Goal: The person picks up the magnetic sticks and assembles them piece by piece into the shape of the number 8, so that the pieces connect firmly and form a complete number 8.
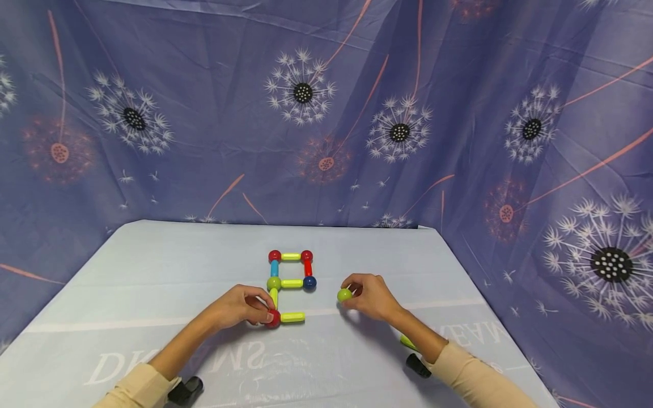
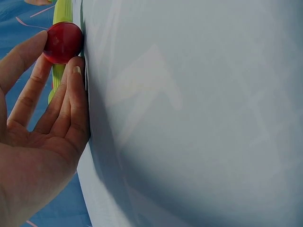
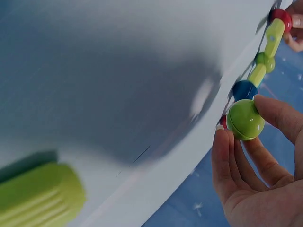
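On the table lies a figure of coloured balls and ribbed rods. Its upper part is a square with two red balls, a dark blue ball [image 1: 309, 283] and a green ball [image 1: 274, 283] at the corners. A yellow-green rod runs from that green ball down to a red ball [image 2: 64, 42], which my left hand [image 1: 244, 306] pinches between thumb and fingers. From the red ball another yellow-green rod [image 1: 293, 317] points right, its far end free. To the right of the figure, my right hand [image 1: 371, 296] holds a loose green ball [image 3: 245, 119] at its fingertips.
Near my right forearm lies a yellow-green rod [image 3: 40, 196], partly hidden in the head view. Black pieces [image 1: 418, 365] show beside both sleeves. A purple dandelion-print curtain [image 1: 326, 113] hangs behind and beside the white-covered table [image 1: 168, 255].
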The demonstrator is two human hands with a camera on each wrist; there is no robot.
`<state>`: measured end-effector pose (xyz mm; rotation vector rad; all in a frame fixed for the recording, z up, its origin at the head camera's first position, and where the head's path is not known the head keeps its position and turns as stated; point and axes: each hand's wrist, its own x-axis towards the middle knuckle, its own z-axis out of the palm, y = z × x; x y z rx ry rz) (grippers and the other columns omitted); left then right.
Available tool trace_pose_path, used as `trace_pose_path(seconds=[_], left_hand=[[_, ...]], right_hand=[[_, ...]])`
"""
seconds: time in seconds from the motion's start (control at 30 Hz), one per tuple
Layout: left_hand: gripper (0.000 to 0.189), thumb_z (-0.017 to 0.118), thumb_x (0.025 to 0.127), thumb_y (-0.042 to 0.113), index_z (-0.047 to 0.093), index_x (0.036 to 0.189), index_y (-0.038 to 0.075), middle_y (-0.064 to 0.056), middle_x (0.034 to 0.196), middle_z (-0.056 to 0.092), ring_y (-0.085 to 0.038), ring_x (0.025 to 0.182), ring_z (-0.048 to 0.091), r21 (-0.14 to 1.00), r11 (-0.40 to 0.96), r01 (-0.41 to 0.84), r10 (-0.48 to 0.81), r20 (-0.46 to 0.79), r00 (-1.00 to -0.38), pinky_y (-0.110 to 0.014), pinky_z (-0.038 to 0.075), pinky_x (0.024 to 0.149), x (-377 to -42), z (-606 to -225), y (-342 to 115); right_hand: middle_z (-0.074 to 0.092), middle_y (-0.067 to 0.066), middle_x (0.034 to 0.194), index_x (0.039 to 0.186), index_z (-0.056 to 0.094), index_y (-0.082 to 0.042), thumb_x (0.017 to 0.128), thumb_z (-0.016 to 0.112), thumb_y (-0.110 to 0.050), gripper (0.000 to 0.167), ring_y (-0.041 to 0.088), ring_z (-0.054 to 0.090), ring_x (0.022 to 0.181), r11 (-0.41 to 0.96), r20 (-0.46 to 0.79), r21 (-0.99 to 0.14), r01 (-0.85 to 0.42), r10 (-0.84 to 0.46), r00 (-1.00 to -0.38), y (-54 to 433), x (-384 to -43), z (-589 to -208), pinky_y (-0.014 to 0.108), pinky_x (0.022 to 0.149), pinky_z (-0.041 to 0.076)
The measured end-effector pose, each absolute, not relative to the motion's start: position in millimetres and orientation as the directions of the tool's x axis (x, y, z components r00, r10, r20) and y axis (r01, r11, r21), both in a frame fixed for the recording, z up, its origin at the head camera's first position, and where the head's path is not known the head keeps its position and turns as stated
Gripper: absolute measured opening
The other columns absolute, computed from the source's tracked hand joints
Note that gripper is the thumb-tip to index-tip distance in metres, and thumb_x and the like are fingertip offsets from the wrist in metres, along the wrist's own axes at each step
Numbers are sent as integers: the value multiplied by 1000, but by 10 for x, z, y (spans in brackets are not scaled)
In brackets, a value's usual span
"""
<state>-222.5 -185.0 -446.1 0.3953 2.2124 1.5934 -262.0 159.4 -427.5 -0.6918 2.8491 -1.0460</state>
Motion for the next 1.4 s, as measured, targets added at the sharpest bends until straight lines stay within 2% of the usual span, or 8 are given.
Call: trace_pose_path(seconds=[0.57,1.4], left_hand=[[27,78,87,16,71,108,1,-11,97,77,-16,82,68,947,320,-6,434,-153,-888,-35,56,70,-2228,-4466,-1853],[24,79,87,17,72,106,3,-10,96,77,-17,82,68,941,340,-4,426,-158,-891,-35,56,72,-2230,-4457,-1850]], right_hand=[[70,-3,88,104,74,-13,78,86,-16,28,10,63,79,645,34,-646,-409,-510,-859,1256,-2479,-4318,25,67,52],[71,-3,87,104,74,-14,79,85,-17,27,4,61,75,627,21,-645,-437,-558,-830,1082,-2397,-4365,22,69,52]])
